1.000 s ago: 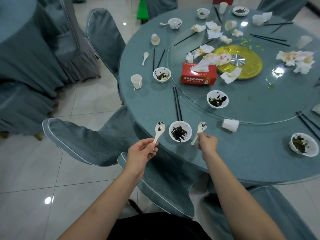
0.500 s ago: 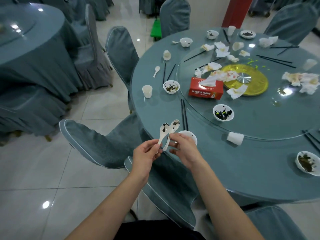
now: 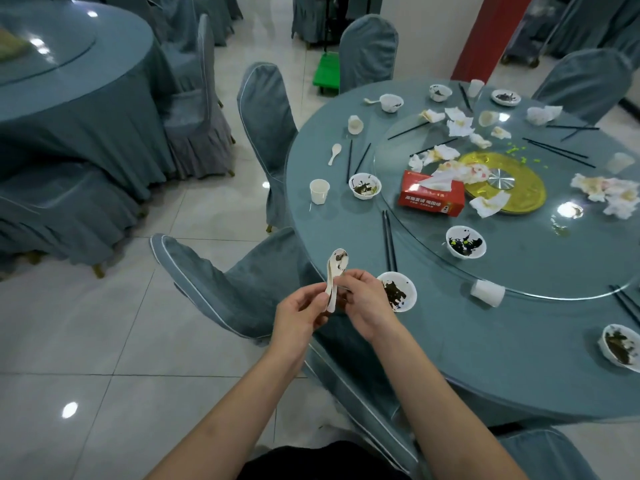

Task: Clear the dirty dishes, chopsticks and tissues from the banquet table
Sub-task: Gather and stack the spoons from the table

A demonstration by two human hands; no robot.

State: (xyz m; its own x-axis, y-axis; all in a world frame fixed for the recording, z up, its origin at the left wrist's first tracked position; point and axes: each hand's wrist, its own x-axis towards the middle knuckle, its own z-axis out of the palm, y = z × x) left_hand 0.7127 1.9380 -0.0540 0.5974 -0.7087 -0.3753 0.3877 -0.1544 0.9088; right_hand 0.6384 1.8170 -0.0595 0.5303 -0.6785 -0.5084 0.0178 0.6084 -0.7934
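White ceramic spoons (image 3: 334, 277), soiled dark in the bowl, stand stacked upright between my two hands, just off the near edge of the banquet table (image 3: 485, 358). My left hand (image 3: 299, 315) pinches the handles from the left; my right hand (image 3: 363, 303) curls around them from the right. A dirty bowl (image 3: 398, 291) sits on the table just beside my right hand. Black chopsticks (image 3: 388, 239) lie beyond it. Crumpled tissues (image 3: 609, 194) remain on the glass turntable (image 3: 519, 258).

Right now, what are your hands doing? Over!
Left hand and right hand both grip stacked white ceramic soup spoons. Dirty white bowl beside right hand, on table. Nothing blocking.
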